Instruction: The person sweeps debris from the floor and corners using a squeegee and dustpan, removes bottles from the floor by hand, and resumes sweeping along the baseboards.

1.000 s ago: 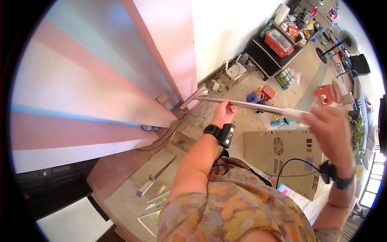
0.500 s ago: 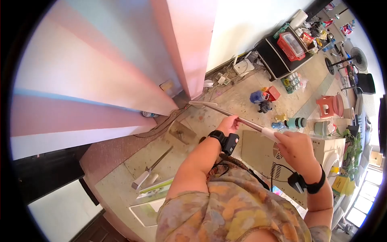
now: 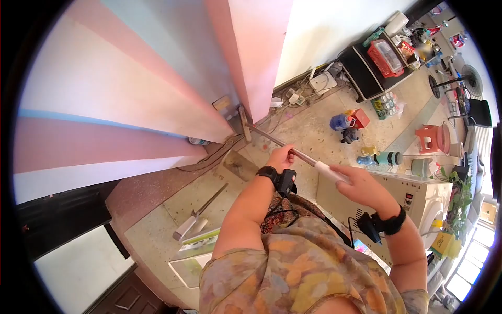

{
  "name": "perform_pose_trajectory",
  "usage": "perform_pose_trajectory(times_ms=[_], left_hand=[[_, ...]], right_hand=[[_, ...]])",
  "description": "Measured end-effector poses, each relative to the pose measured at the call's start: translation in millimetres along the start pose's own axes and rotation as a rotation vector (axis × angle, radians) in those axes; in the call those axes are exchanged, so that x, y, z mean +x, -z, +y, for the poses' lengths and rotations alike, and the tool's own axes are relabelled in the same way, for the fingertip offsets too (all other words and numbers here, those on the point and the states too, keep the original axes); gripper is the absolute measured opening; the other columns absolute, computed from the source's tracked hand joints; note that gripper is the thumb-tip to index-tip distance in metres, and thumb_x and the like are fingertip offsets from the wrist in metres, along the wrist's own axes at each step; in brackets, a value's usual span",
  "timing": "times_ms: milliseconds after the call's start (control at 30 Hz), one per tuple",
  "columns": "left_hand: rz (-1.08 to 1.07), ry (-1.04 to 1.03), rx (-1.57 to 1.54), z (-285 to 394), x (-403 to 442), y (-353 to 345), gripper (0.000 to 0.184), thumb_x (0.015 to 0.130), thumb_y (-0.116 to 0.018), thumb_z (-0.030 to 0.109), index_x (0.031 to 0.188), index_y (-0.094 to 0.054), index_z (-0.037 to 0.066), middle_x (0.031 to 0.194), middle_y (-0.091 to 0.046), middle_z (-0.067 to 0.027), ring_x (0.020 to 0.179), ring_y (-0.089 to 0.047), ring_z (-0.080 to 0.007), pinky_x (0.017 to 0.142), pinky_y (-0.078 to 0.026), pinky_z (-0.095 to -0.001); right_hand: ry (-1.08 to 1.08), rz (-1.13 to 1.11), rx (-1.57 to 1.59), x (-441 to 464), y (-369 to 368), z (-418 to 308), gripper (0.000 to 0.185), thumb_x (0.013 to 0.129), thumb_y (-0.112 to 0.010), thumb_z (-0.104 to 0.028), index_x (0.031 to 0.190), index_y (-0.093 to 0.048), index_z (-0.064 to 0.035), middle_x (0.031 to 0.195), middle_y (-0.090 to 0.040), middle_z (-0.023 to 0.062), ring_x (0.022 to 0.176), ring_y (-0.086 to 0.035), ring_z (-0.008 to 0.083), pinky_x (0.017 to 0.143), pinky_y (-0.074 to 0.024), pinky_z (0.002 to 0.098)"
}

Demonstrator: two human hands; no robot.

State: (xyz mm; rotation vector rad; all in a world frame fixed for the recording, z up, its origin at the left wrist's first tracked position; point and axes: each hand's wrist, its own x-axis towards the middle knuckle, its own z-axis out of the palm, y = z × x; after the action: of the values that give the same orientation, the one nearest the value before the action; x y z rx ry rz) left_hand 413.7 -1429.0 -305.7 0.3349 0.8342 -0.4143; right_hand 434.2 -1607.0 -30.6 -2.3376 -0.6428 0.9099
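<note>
A long pole (image 3: 271,138) with a white handle runs down from the right to a narrow flat head (image 3: 244,124) at the foot of the pink wall corner. My left hand (image 3: 282,158) is closed round the middle of the pole. Farther up, my right hand (image 3: 361,184) grips the white handle end, fingers wrapped over it. The pole's head lies on the floor beside the cables, close to the wall.
An open dustpan-like tray (image 3: 239,165) and a second long-handled tool (image 3: 185,227) lie on the floor. A beige machine (image 3: 387,209) stands at my right. Beyond are bottles (image 3: 387,158), a red stool (image 3: 431,138), a black cabinet (image 3: 366,70) and a white router (image 3: 323,82).
My right hand has come down and left with the handle, and my left hand has shifted slightly. The pole is steeper, and its head has turned into the wall corner. The view has shifted too.
</note>
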Motion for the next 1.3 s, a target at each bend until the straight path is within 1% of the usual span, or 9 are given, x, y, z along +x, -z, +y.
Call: perform_pose_trajectory(times_ms=[200, 333, 400, 533, 733, 933, 1133, 1200, 1300], left_hand=[[0.053, -0.081, -0.055, 22.6, -4.5, 25.3, 0.018, 0.080, -0.055, 0.013, 0.068, -0.045, 0.004, 0.063, -0.043, -0.0043, 0.050, -0.038, -0.0107, 0.042, -0.031, -0.0233], [0.081, -0.155, -0.090, 27.9, -3.2, 21.2, 0.018, 0.082, -0.052, 0.013, 0.068, -0.046, 0.003, 0.062, -0.044, -0.0044, 0.050, -0.039, -0.0121, 0.043, -0.031, -0.0248], [0.086, -0.223, -0.109, 30.1, 2.5, 18.3, 0.018, 0.082, -0.052, 0.014, 0.069, -0.046, 0.003, 0.060, -0.044, -0.0049, 0.048, -0.040, -0.0127, 0.042, -0.032, -0.0251], [0.130, -0.247, -0.158, 33.6, 22.2, 25.8, 0.019, 0.082, -0.051, 0.014, 0.068, -0.045, 0.002, 0.059, -0.044, -0.0059, 0.045, -0.040, -0.0131, 0.039, -0.031, -0.0251], [0.203, -0.039, 0.079, 12.1, 15.2, 25.4, 0.019, 0.082, -0.048, 0.014, 0.069, -0.043, 0.002, 0.059, -0.043, -0.0069, 0.044, -0.039, -0.0128, 0.036, -0.029, -0.0250], [0.100, 0.071, -0.049, -10.0, -17.5, 6.0, 0.019, 0.083, -0.051, 0.017, 0.071, -0.045, 0.003, 0.062, -0.046, -0.0070, 0.048, -0.042, -0.0127, 0.040, -0.032, -0.0251], [-0.015, 0.005, -0.179, 4.6, -7.2, 15.7, 0.019, 0.085, -0.049, 0.017, 0.071, -0.045, 0.005, 0.063, -0.046, -0.0065, 0.049, -0.041, -0.0129, 0.043, -0.033, -0.0250], [-0.022, -0.058, -0.215, 9.8, 10.4, 32.0, 0.019, 0.085, -0.047, 0.017, 0.071, -0.044, 0.004, 0.064, -0.045, -0.0061, 0.048, -0.040, -0.0124, 0.041, -0.031, -0.0252], [0.044, -0.093, -0.173, 18.2, 28.5, 52.5, 0.019, 0.085, -0.047, 0.015, 0.070, -0.044, 0.004, 0.063, -0.043, -0.0058, 0.048, -0.038, -0.0120, 0.040, -0.029, -0.0248]], right_hand=[[-0.215, -0.155, 0.221, 44.3, -18.6, -26.2, 0.038, 0.075, -0.041, -0.013, 0.109, -0.052, -0.0013, 0.074, -0.058, 0.0069, 0.066, -0.055, 0.0135, 0.063, -0.0429, 0.0269], [-0.037, -0.070, 0.147, 75.1, -32.0, -11.4, 0.038, 0.075, -0.041, -0.014, 0.110, -0.052, -0.0013, 0.070, -0.057, 0.0050, 0.055, -0.052, 0.0114, 0.052, -0.0414, 0.0249], [-0.310, -0.155, 0.276, 86.4, -23.0, -30.6, 0.035, 0.075, -0.042, -0.014, 0.105, -0.055, -0.0002, 0.064, -0.056, 0.0101, 0.051, -0.053, 0.0177, 0.051, -0.0432, 0.0304], [-0.296, -0.146, 0.280, 106.1, -30.8, -23.7, 0.033, 0.077, -0.039, -0.014, 0.102, -0.056, -0.0007, 0.060, -0.053, 0.0067, 0.045, -0.050, 0.0139, 0.043, -0.0398, 0.0281], [-0.495, -0.315, 0.468, 82.2, -28.6, -0.5, 0.037, 0.079, -0.036, -0.014, 0.110, -0.052, -0.0037, 0.059, -0.051, 0.0035, 0.042, -0.046, 0.0110, 0.036, -0.0343, 0.0241], [-0.518, -0.314, 0.538, 35.5, -2.5, -13.9, 0.039, 0.081, -0.036, -0.015, 0.116, -0.050, -0.0078, 0.056, -0.046, 0.0003, 0.040, -0.042, 0.0067, 0.034, -0.0312, 0.0201], [-0.225, -0.199, 0.139, 47.0, -9.9, -14.7, 0.037, 0.081, -0.038, -0.015, 0.116, -0.049, -0.0063, 0.060, -0.051, 0.0045, 0.049, -0.049, 0.0106, 0.047, -0.0408, 0.0237], [-0.096, -0.141, -0.004, 64.5, -24.8, -11.6, 0.034, 0.080, -0.040, -0.016, 0.110, -0.050, -0.0039, 0.065, -0.055, 0.0124, 0.059, -0.055, 0.0209, 0.059, -0.0440, 0.0320], [0.035, -0.092, -0.094, 90.2, -51.1, 2.1, 0.033, 0.079, -0.041, -0.017, 0.108, -0.052, -0.0035, 0.068, -0.057, 0.0130, 0.060, -0.056, 0.0229, 0.060, -0.0443, 0.0333]])
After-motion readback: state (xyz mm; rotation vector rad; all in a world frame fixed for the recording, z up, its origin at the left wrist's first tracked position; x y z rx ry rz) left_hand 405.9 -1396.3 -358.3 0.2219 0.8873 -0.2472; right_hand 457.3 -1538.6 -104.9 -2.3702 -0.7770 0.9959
